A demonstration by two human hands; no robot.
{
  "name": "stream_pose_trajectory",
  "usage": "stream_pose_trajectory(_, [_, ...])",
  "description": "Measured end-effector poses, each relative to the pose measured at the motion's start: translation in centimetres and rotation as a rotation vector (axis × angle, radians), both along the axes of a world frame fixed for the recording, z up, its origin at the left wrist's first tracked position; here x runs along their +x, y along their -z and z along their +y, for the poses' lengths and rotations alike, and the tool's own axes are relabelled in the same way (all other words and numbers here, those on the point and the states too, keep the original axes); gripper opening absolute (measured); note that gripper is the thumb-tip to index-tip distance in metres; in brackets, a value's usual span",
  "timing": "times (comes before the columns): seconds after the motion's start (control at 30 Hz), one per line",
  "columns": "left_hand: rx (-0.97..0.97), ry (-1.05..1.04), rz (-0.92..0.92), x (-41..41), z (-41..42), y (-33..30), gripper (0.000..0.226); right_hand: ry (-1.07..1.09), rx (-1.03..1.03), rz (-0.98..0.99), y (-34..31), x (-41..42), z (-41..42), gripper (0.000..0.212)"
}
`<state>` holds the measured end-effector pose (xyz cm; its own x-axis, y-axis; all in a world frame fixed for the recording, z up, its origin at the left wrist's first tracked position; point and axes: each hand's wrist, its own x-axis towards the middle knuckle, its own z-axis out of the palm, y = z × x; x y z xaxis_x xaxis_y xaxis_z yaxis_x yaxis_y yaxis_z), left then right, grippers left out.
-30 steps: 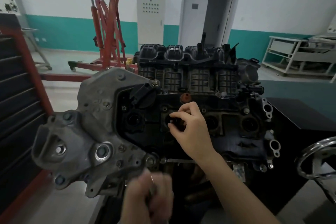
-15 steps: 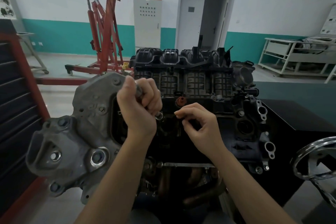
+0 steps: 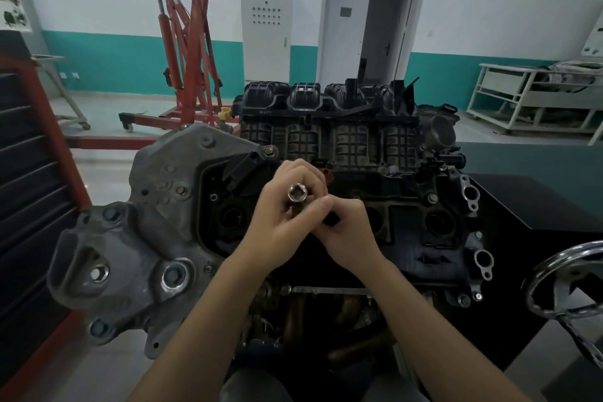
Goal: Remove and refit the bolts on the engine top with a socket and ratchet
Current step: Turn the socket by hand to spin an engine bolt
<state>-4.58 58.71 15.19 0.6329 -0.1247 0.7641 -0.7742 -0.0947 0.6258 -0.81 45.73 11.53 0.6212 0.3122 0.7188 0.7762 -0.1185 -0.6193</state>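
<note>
A black engine top (image 3: 404, 202) with several round wells sits in front of me, a grey cast bracket (image 3: 153, 232) bolted to its left end. My left hand (image 3: 280, 222) is closed around a silver socket (image 3: 297, 193), its open hex end facing up toward me. My right hand (image 3: 346, 232) meets it from the right, thumb tip touching the left fingers beside the socket, fingers curled over something dark that I cannot make out. Both hands hover over the middle of the engine top. A bolt head (image 3: 269, 150) shows at the bracket's upper corner.
A red engine hoist (image 3: 189, 52) stands behind on the left, a grey cabinet (image 3: 266, 33) and a doorway beyond. A dark red-framed rack (image 3: 29, 192) lines the left edge. A chrome hand wheel (image 3: 567, 284) sits at the right, a white shelf (image 3: 535, 98) at the far right.
My left hand has come down from the bracket's upper corner to the middle, turning the socket's open end up. My right hand has closed in against it.
</note>
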Motion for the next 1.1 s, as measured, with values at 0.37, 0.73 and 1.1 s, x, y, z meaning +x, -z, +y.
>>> stream_pose_trajectory(0.37, [-0.129,-0.044,0.064,-1.8,1.6,0.4,0.02,-0.073,-0.035,-0.015,0.2,0.2,-0.1,0.022])
stream_pose_trajectory(0.73, [-0.051,-0.216,0.012,-3.4,0.9,0.4,0.036,-0.083,-0.001,-0.018,0.4,0.3,0.2,0.019])
stream_pose_trajectory(1.1, [-0.146,-0.26,0.019,-3.3,0.2,0.5,0.032,-0.058,0.03,-0.035,0.7,0.3,0.4,0.009])
